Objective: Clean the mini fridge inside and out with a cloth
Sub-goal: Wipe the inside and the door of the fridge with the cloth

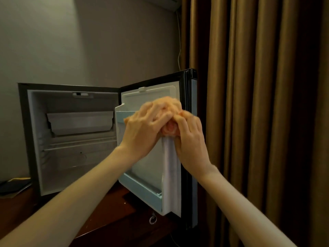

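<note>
A black mini fridge (23,132) stands on a dark wooden table with its door (153,172) swung open to the right. Its grey inside holds a small freezer flap (80,122) and a wire shelf (78,146). An orange cloth (169,103), blurred, is bunched in front of the door's white inner liner. My left hand (144,129) and my right hand (188,141) meet there, and both grip the cloth at the upper part of the door's gasket edge (171,175). Most of the cloth is hidden behind my fingers.
Heavy brown curtains (258,113) hang just right of the open door. A grey wall is behind the fridge. The wooden table (110,221) runs below, with dark flat items (12,188) at its far left and a small metal ring (152,220) under the door.
</note>
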A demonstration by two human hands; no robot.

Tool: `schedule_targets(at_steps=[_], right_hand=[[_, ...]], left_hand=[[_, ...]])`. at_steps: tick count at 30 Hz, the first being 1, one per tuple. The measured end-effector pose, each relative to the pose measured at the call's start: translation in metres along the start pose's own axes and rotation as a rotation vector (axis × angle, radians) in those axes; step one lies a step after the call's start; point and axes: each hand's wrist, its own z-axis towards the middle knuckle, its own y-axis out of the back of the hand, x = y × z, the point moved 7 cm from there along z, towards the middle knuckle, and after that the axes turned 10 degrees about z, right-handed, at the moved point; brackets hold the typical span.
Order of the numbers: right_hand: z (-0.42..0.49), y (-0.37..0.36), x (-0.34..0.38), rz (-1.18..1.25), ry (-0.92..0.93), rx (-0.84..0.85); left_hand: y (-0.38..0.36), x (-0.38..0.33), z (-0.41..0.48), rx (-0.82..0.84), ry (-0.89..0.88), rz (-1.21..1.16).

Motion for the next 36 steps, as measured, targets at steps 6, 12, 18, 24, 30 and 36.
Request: schedule_targets(at_steps=[6, 12, 18, 24, 30, 36], right_hand=[[-0.111, -0.024, -0.013, -0.003, -0.097, 0.121], [-0.207, -0.046, -0.019, -0.015, -0.185, 0.194], [-0.245, -0.056, -0.009, -0.040, -0.217, 0.197], [-0.230, -0.036, 0.005, 0.020, -0.235, 0.160], [-0.158, 0.007, 0.016, 0.089, -0.174, 0.075], [-0.074, 0.047, 0.019, 0.003, -0.008, -0.022]], left_hand=[[-0.023, -0.049, -0.088, 0.067, -0.201, -0.010], [-0.054, -0.088, -0.174, 0.193, -0.274, -0.032], [-0.050, -0.102, -0.210, 0.150, -0.250, 0.001], [-0.033, -0.106, -0.188, 0.122, -0.274, 0.026], [0.006, -0.087, -0.131, -0.030, -0.161, -0.114], [0.043, -0.077, -0.040, -0.179, -0.193, -0.102]])
